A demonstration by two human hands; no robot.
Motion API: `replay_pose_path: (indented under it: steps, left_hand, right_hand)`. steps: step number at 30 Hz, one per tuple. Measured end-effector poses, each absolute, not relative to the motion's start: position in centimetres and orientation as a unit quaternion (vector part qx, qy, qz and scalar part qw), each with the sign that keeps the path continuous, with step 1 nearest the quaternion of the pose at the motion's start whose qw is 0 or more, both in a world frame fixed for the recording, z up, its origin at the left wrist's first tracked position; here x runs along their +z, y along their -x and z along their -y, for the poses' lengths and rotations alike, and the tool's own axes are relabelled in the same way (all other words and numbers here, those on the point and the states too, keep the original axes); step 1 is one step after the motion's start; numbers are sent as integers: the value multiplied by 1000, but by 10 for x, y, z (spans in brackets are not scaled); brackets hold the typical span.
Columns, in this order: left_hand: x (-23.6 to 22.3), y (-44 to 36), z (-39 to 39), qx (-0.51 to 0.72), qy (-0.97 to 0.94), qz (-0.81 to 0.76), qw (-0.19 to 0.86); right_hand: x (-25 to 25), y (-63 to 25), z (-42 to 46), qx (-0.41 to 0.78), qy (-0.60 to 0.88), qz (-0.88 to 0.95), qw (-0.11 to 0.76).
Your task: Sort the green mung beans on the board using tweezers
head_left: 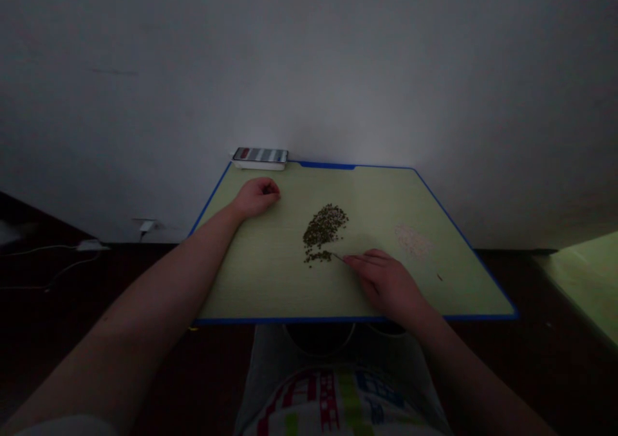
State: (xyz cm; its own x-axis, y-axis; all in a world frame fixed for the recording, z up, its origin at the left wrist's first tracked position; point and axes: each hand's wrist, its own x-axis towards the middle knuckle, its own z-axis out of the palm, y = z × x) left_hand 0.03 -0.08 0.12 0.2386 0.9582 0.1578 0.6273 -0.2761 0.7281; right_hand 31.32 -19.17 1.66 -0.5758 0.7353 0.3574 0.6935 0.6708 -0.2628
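Left hand (pixel 259 198) curled over the worktop (pixel 261 275), a phone (pixel 261 155) lying beyond it; right hand (pixel 381 278) gripping a thin tool (pixel 338 257), tip beside small dark grains (pixel 322 227) heaped between the hands; pale material (pixel 412 240) spread to the right of the right hand

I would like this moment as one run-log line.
left hand: curled, left of dark grains | right hand: holds thin tool, tip near small grain cluster | pale patch: table, right side

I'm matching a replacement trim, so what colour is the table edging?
Blue; the table edging shows best in the head view.
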Motion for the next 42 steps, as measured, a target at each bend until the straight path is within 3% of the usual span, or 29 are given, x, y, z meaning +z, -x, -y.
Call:
replay_pose_path:
  steps: [29,42]
  left_hand:
    - [9,-4,5,308,-728,-544,281]
    - [0,1,-1,302,-744,-533,265]
  right_hand:
    - [13,-304,185,45,402,895,187]
    - [15,-263,197,-28,458,885,84]
